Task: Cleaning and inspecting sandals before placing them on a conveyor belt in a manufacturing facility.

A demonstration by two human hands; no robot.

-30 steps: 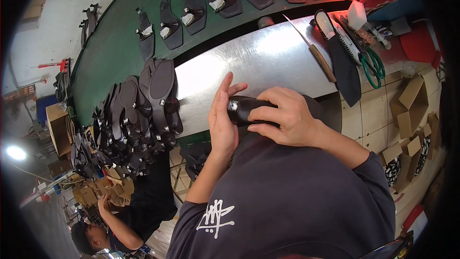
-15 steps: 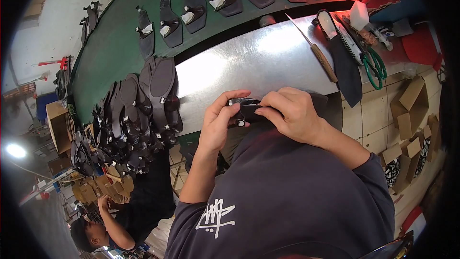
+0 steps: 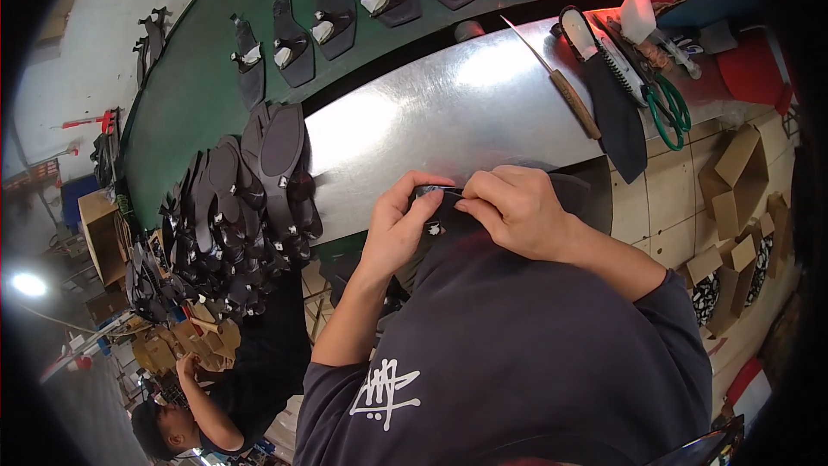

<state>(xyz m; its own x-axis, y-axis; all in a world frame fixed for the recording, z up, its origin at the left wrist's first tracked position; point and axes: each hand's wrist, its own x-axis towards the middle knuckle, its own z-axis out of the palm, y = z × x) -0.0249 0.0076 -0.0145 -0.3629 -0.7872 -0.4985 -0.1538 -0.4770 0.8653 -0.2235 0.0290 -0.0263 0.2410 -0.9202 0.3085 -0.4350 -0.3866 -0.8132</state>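
— Head view: both hands meet at the near edge of the metal tabletop (image 3: pixel 448 112). What do they hold?

— A small black shoe piece (image 3: pixel 442 207). The left hand (image 3: pixel 398 229) closes on its left end, thumb on top, and the right hand (image 3: pixel 513 211) pinches its top edge with curled fingertips. The piece sits between the two hands, just above the person's dark grey shirt (image 3: pixel 517 354).

— And what lies on the tabletop?

— Along its left edge stands a thick stack of black shoe pieces (image 3: pixel 259 190). Toward the far right corner lie a knife with a wooden handle (image 3: pixel 561 86), a long black insole (image 3: pixel 617 112) and green-handled scissors (image 3: pixel 668 108), close together.

— Beyond the far edge?

— A green belt (image 3: pixel 198 78) carries a row of black shoe uppers (image 3: pixel 332 9), well apart from the hands. Below the left edge another person (image 3: pixel 224 388) in black bends over tan pieces.
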